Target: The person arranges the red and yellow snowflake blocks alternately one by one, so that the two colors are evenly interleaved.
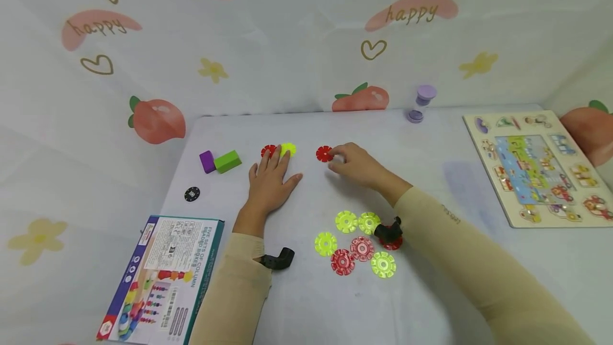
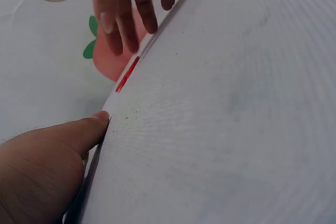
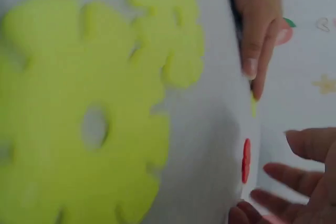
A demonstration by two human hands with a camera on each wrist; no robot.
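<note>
My left hand (image 1: 270, 184) lies palm down on the white table with its fingers spread. Its fingertips rest over a red notched disc (image 1: 267, 149) and a yellow notched disc (image 1: 289, 148), partly covering both. To the right, my right hand (image 1: 360, 168) hovers beside another red disc (image 1: 324, 154), fingertips at its right edge. In the right wrist view that red disc (image 3: 246, 161) lies flat on the table, with the spread fingers of the right hand (image 3: 307, 182) near it. The left wrist view has the right hand's loosely extended fingers above the disc.
Several red and yellow discs (image 1: 362, 248) lie nearer, one partly behind a black wrist camera (image 1: 390, 232). At left are a purple block (image 1: 207, 162), green block (image 1: 228, 161), black chip (image 1: 192, 194) and box (image 1: 165, 276). A sand timer (image 1: 421, 103) and puzzle board (image 1: 519, 218) stand right.
</note>
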